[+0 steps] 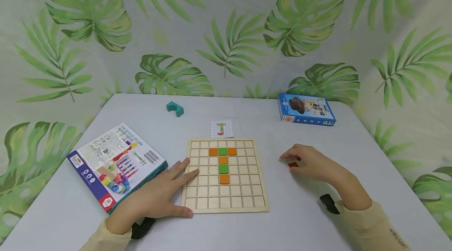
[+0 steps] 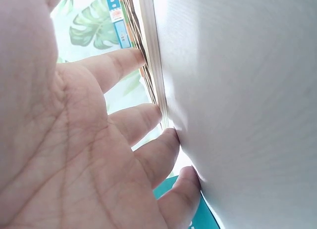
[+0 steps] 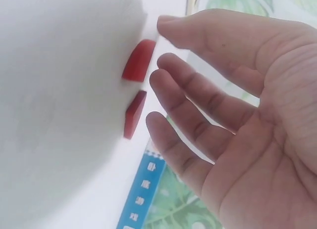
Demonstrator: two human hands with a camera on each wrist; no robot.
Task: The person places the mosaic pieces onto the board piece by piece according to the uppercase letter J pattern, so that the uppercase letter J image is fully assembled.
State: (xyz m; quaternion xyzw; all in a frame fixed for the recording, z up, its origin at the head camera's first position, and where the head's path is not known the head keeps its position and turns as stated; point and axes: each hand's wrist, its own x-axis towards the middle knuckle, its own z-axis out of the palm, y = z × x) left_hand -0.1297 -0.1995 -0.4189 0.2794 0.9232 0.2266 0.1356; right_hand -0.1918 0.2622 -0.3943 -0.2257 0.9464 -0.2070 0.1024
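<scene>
My left hand (image 1: 155,194) rests with spread fingers against the left side of a wooden grid board (image 1: 256,188). In the left wrist view, its fingertips (image 2: 132,57) touch the board's edge and the table. Orange tiles (image 1: 213,151) and green tiles (image 1: 223,169) form a T on the grid. My right hand (image 1: 312,160) hovers low right of the board, its fingers loosely bent with nothing between them. Just beside its fingertips, in the right wrist view, two red blocks, one curved (image 3: 139,61) and one narrower (image 3: 134,115), lie on the table.
A small pattern card (image 1: 215,129) lies behind the board. The large toy box (image 1: 106,153) lies at the left, beside my left hand. Farther back are a teal arch block (image 1: 175,108) and a blue box (image 1: 307,110). A leaf-print cloth hangs behind the table.
</scene>
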